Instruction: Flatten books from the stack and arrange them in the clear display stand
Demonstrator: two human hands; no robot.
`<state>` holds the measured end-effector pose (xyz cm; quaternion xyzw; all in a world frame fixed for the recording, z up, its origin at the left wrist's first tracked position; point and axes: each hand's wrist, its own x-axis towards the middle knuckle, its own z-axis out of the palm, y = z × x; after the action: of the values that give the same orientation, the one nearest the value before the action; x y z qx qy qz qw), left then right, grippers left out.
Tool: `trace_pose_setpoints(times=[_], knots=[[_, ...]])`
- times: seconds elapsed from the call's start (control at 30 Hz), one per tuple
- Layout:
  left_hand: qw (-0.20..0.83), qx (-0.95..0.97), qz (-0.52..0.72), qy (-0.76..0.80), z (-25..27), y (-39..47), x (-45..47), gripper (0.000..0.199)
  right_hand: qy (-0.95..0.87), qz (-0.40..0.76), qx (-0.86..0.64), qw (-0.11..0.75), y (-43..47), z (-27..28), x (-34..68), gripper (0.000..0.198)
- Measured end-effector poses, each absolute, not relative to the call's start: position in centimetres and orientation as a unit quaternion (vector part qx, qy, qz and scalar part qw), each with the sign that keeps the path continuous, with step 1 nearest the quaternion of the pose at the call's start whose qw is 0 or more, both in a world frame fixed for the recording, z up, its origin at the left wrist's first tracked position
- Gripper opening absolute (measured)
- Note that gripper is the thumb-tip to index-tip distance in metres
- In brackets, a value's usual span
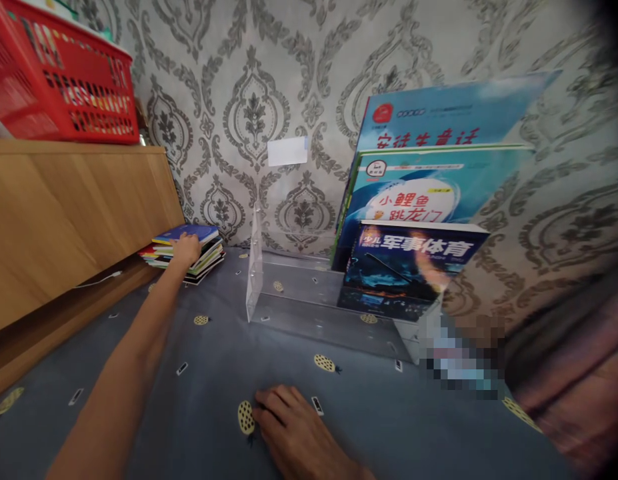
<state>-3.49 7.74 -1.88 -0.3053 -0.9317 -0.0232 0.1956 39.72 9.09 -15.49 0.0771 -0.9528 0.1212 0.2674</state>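
My left hand (187, 249) is stretched out to a stack of books (209, 261) at the left. Its fingers rest on the blue book (201, 232) on top, apart from one another as far as they show. My right hand (299, 430) lies on the grey sheet, holding nothing, its fingers loosely bent beside a printed pineapple. In front of the wall stands a clear tiered rack (303, 313). On its right side, a dark blue book (413, 267), a teal book (439, 177) and a light blue book (439, 113) lean back in steps.
A wooden cabinet (73, 213) runs along the left, with a red basket (89, 87) on it. A white cable (99, 281) lies under the cabinet's edge. Patterned wallpaper rises behind the rack, which has a white label (287, 151). Reddish fabric (579, 360) hangs at the right.
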Motion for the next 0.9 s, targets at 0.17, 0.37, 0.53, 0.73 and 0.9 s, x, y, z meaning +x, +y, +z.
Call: trace_pose_setpoints(times=[0.17,0.37,0.53,0.73,0.9], knots=[[0.214,-0.340,0.003,-0.916,-1.6,6.9,-2.2,0.039,-0.957,0.140,0.077,0.242,9.1,-14.6,40.2,0.030],[0.229,-0.347,0.018,-0.909,-1.5,6.1,-1.0,0.042,-0.957,0.153,0.078,0.235,8.9,-14.2,40.2,0.029],[0.231,-0.338,0.027,-0.912,-2.0,5.1,-0.1,0.044,-0.961,0.158,0.070,0.216,8.6,-13.4,40.5,0.025],[0.228,-0.335,0.056,-0.913,-2.3,3.0,1.4,0.050,-0.963,0.159,0.070,0.208,8.5,-12.2,40.6,0.022],[0.217,-0.328,0.076,-0.917,-3.2,1.0,2.9,0.056,-0.963,0.155,0.074,0.208,8.5,-12.4,40.6,0.021]])
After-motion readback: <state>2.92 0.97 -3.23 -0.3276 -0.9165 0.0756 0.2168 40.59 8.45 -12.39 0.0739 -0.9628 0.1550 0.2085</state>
